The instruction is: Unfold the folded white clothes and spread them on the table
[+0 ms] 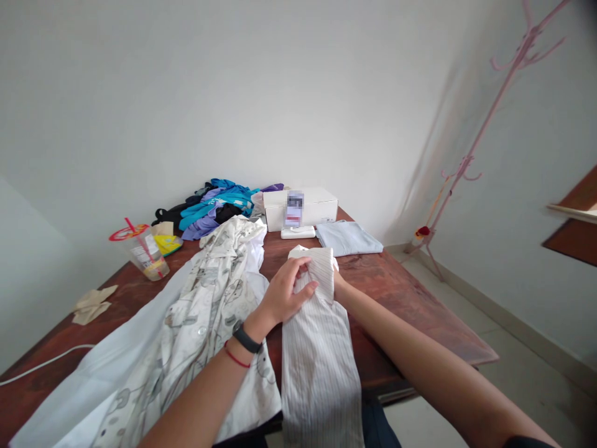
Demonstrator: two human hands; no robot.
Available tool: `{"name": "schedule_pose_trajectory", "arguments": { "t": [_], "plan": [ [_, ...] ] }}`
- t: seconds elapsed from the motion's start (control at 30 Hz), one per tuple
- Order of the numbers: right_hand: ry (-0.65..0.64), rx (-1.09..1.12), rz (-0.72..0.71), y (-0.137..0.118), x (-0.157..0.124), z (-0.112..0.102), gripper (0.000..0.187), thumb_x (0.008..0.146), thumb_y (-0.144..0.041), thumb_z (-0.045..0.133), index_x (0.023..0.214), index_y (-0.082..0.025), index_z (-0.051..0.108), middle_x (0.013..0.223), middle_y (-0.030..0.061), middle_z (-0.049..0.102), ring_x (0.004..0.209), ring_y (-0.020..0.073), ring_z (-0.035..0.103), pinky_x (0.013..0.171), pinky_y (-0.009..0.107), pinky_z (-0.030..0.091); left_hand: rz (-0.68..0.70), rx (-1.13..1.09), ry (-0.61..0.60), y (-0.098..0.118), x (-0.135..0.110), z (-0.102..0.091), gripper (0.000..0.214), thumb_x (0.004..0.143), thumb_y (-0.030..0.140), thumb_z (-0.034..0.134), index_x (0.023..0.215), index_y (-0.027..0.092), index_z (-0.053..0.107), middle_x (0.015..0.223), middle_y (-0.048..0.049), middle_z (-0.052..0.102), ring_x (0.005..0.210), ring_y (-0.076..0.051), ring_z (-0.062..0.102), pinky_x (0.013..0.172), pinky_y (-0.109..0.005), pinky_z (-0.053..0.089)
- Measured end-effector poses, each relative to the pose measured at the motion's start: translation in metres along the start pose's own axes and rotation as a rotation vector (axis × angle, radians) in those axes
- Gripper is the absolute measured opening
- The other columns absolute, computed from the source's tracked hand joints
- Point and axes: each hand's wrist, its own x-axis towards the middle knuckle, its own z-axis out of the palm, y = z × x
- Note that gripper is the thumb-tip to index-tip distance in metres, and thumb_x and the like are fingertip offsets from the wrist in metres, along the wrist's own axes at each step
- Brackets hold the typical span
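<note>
A folded white shirt with thin grey stripes [321,367] runs lengthwise from the table towards me, its near end hanging over the table's front edge. My left hand [290,289] is closed on its upper part, fingers bent over the cloth and thumb apart. From the right, my right hand [339,283] reaches in at the folded far end. Its fingers are hidden behind and inside the fold it holds. Close by on the left lies a long white garment with grey printed drawings [200,323], spread over plain white cloth [107,354].
A heap of blue, purple and black clothes [219,205] lies against the wall. A white box [321,205], a phone on a white stand [294,211] and a folded light-blue garment [349,238] stand behind. A plastic cup [147,252] is at left; a pink coat rack [485,118] at right.
</note>
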Motion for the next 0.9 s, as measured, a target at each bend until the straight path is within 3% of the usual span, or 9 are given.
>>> {"name": "schedule_pose_trajectory", "arguments": {
  "t": [0.17, 0.37, 0.53, 0.67, 0.77, 0.9],
  "plan": [
    [0.025, 0.387, 0.07, -0.01, -0.004, 0.007, 0.017, 0.083, -0.031, 0.057, 0.07, -0.021, 0.053, 0.07, 0.0022, 0.06, 0.071, 0.019, 0.061, 0.071, 0.032, 0.053, 0.082, 0.119, -0.023, -0.006, 0.001, 0.0, 0.044, 0.093, 0.042, 0.062, 0.131, 0.02, 0.056, 0.119, -0.0098, 0.061, 0.102, -0.024, 0.059, 0.095, -0.039, 0.048],
    [0.129, 0.3, 0.163, -0.02, -0.012, 0.02, 0.008, 0.073, -0.025, 0.066, 0.07, -0.02, 0.06, 0.07, 0.0044, 0.064, 0.068, 0.0195, 0.058, 0.062, 0.031, 0.05, 0.037, 0.309, 0.029, -0.009, 0.0, 0.007, 0.062, 0.084, 0.048, 0.072, 0.135, 0.02, 0.05, 0.128, -0.0129, 0.06, 0.115, -0.03, 0.06, 0.098, -0.042, 0.05],
    [0.145, 0.305, 0.232, -0.015, -0.011, 0.024, 0.012, 0.071, -0.027, 0.063, 0.08, -0.019, 0.064, 0.076, 0.0027, 0.067, 0.075, 0.0194, 0.059, 0.066, 0.03, 0.049, -0.017, 0.354, 0.079, -0.009, -0.001, 0.013, 0.043, 0.087, 0.028, 0.063, 0.127, 0.02, 0.052, 0.125, -0.0124, 0.063, 0.116, -0.029, 0.062, 0.099, -0.043, 0.049],
    [0.136, 0.234, 0.278, -0.012, -0.005, 0.021, 0.018, 0.077, -0.036, 0.062, 0.076, -0.018, 0.061, 0.067, -0.0016, 0.059, 0.063, 0.0135, 0.051, 0.056, 0.024, 0.04, -0.057, 0.257, 0.127, -0.017, 0.002, 0.008, 0.032, 0.088, 0.016, 0.049, 0.119, 0.02, 0.056, 0.116, -0.0091, 0.068, 0.109, -0.025, 0.065, 0.098, -0.039, 0.048],
    [0.128, 0.231, 0.341, -0.017, -0.002, 0.015, 0.027, 0.081, -0.044, 0.062, 0.072, -0.02, 0.056, 0.06, -0.0054, 0.048, 0.053, 0.0101, 0.041, 0.048, 0.021, 0.032, -0.131, 0.104, 0.265, -0.021, 0.009, 0.001, 0.026, 0.088, 0.017, 0.045, 0.109, 0.02, 0.061, 0.104, -0.0054, 0.07, 0.102, -0.023, 0.066, 0.096, -0.036, 0.049],
    [0.089, 0.353, 0.399, -0.025, 0.0, 0.008, 0.035, 0.085, -0.053, 0.061, 0.075, -0.02, 0.057, 0.065, -0.0024, 0.055, 0.058, 0.0115, 0.051, 0.054, 0.023, 0.042, -0.336, -0.345, 0.471, -0.014, 0.021, -0.017, 0.014, 0.08, 0.024, 0.055, 0.09, 0.019, 0.064, 0.087, -0.0025, 0.071, 0.086, -0.021, 0.068, 0.08, -0.031, 0.055]
  ]
}}
